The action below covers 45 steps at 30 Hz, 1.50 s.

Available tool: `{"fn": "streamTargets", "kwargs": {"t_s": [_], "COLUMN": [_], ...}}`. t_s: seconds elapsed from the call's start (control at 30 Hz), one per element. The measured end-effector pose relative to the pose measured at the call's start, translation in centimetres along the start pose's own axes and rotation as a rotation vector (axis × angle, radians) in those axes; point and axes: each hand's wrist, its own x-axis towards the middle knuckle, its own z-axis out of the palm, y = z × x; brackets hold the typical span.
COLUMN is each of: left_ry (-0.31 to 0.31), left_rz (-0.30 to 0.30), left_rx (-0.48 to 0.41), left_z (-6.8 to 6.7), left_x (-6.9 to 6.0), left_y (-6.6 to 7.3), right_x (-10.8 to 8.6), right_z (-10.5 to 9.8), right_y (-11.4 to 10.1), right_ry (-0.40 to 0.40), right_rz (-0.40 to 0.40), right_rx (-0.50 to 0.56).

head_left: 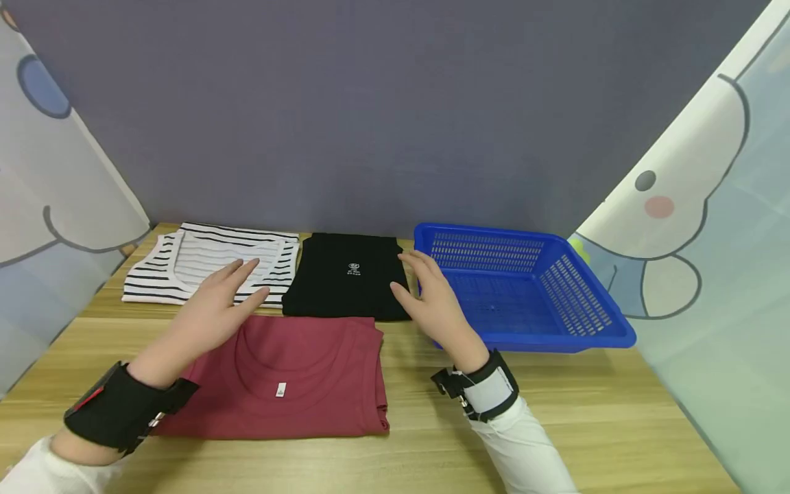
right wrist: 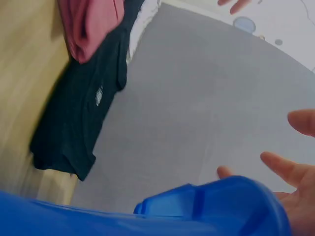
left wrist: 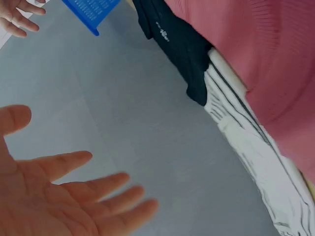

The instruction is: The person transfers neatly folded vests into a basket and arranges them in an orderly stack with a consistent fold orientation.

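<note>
My left hand [head_left: 212,312] hovers over the folded red shirt [head_left: 308,370] and the near edge of the striped shirt [head_left: 154,271], fingers spread and holding nothing. Its palm and spread fingers [left wrist: 74,164] also show in the left wrist view. My right hand [head_left: 438,305] is raised between the folded black shirt [head_left: 333,274] and the blue basket [head_left: 524,341], its fingers extended and nothing in them. In the right wrist view the basket's rim [right wrist: 236,196] hides part of that hand. All three shirts lie folded flat, the red one nearest me.
The blue plastic basket, with slotted walls, stands at the right rear of the wooden table [head_left: 555,418]. A grey panel [head_left: 370,116] rises behind the table. Cartoon-printed sheets [head_left: 691,206] border both sides.
</note>
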Motion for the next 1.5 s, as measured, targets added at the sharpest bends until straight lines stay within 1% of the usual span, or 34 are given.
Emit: {"fn": "streamTargets", "kwargs": {"t_s": [0.13, 0.2, 0.27, 0.37, 0.4, 0.43, 0.53, 0.6, 0.63, 0.73, 0.83, 1.0, 1.1, 1.2, 1.3, 1.43, 1.5], "left_ry": [-0.039, -0.062, -0.090, -0.131, -0.137, -0.142, -0.137, -0.138, -0.147, -0.188, -0.243, -0.348, -0.391, -0.422, -0.441, -0.433, -0.425], "left_rz": [-0.005, -0.011, -0.029, -0.066, -0.069, -0.077, -0.072, -0.075, -0.080, -0.091, -0.112, -0.196, -0.232, -0.257, -0.261, -0.252, -0.245], "left_rx": [-0.101, -0.131, -0.149, -0.139, -0.138, -0.133, -0.131, -0.144, -0.154, -0.188, -0.203, -0.185, -0.187, -0.183, -0.173, -0.158, -0.150], "left_z": [-0.3, -0.4, -0.3, 0.0, 0.1, 0.2, 0.4, 0.5, 0.5, 0.6, 0.6, 0.2, 0.0, -0.1, -0.1, 0.2, 0.2], "left_x": [-0.3, -0.6, -1.0, -1.5, -1.6, -1.7, -1.9, -2.0, -2.1, -2.3, -2.7, -3.1, -3.4, -3.5, -3.4, -3.6, -3.8], "left_y": [-0.9, -1.5, -2.1, -2.9, -3.2, -3.4, -4.0, -4.3, -4.5, -5.1, -5.6, -6.3, -6.4, -6.4, -6.5, -6.8, -7.0], "right_x": [-0.5, -0.6, -0.8, -1.2, -1.3, -1.4, -1.7, -1.8, -1.9, -2.1, -2.3, -2.5, -2.6, -2.7, -2.8, -3.2, -3.4], "right_z": [0.7, 1.1, 1.5, 1.9, 2.0, 2.1, 2.4, 2.8, 2.9, 3.5, 4.0, 4.6, 4.8, 4.8, 4.9, 5.1, 5.1], "right_y": [0.2, 0.2, 0.2, -0.1, -0.2, -0.3, -0.6, -0.5, -0.4, 0.1, 0.6, 1.2, 1.2, 1.3, 1.2, 1.1, 1.0], "right_ry": [-0.006, -0.034, -0.071, -0.108, -0.115, -0.120, -0.155, -0.202, -0.231, -0.328, -0.416, -0.548, -0.607, -0.625, -0.588, -0.527, -0.518], "right_rz": [-0.070, -0.090, -0.094, -0.087, -0.093, -0.105, -0.143, -0.154, -0.147, -0.121, -0.103, -0.065, -0.051, -0.053, -0.048, 0.038, 0.094], "right_rx": [0.068, 0.096, 0.098, 0.110, 0.109, 0.103, 0.121, 0.129, 0.138, 0.143, 0.125, 0.056, 0.010, -0.015, -0.094, -0.200, -0.211]}}
